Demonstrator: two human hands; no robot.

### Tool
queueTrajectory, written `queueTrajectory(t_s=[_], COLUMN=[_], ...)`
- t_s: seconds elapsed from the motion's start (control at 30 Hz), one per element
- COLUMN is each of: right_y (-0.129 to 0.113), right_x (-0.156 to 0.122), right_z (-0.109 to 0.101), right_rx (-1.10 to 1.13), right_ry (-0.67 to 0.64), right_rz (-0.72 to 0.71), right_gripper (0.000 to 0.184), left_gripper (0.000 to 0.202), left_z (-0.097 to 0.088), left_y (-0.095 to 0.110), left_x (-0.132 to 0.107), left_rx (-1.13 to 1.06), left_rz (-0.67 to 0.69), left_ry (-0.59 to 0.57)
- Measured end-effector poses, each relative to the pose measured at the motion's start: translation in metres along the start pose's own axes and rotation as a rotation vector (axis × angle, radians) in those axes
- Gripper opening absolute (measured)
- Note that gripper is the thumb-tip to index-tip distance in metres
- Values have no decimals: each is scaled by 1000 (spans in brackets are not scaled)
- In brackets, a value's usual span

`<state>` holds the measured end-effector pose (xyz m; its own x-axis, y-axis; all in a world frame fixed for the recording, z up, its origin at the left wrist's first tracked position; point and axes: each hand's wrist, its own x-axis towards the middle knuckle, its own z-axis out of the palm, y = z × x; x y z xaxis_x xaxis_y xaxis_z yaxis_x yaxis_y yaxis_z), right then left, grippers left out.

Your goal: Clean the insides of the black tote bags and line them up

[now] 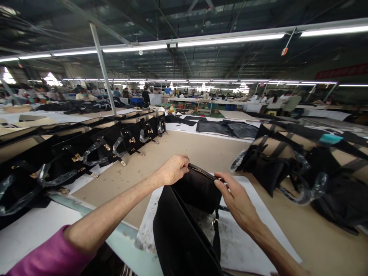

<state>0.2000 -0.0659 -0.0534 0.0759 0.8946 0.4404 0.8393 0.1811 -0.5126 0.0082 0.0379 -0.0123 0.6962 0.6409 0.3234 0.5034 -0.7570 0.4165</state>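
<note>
A black handbag (179,230) stands partly open on a smudged white sheet (244,237) at the table's near edge. My left hand (174,170) grips the far top edge of the bag, fingers curled over it. Farther right along that same edge, my right hand (234,193) pinches the rim between thumb and fingers. Between the hands runs a zipper (199,170) or metallic-looking line along the rim. A strap with a small gold-coloured fitting (214,221) hangs at the bag's right side. The bag's lower part leaves the bottom of the view.
Rows of black bags with plastic-wrapped handles stand at the left (106,143) and right (276,161) on a brown board (184,143). Flat black pieces (227,128) lie farther back. A metal post (102,69) rises at the far left. People work in the background.
</note>
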Motion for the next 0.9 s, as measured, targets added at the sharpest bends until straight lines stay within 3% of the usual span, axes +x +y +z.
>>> queueTrajectory(t_s=[0.13, 0.27, 0.43, 0.6, 0.9], right_y=[-8, -1, 17, 24, 24], right_x=[-2, 5, 15, 24, 31], right_z=[10, 20, 22, 21, 18], right_rx=[-263, -349, -131, 147, 335], right_ry=[52, 100, 106, 100, 60], right_rz=[-85, -93, -110, -34, 45], right_gripper=[47, 29, 22, 20, 16], left_gripper=[20, 19, 18, 18, 12], left_z=[3, 6, 3, 0, 4], left_y=[-1, -4, -6, -6, -11], left_x=[1, 2, 2, 3, 4], left_rx=[16, 7, -47, -70, -59], left_rz=[-1, -11, -31, -42, -139], left_ry=[37, 61, 72, 65, 57])
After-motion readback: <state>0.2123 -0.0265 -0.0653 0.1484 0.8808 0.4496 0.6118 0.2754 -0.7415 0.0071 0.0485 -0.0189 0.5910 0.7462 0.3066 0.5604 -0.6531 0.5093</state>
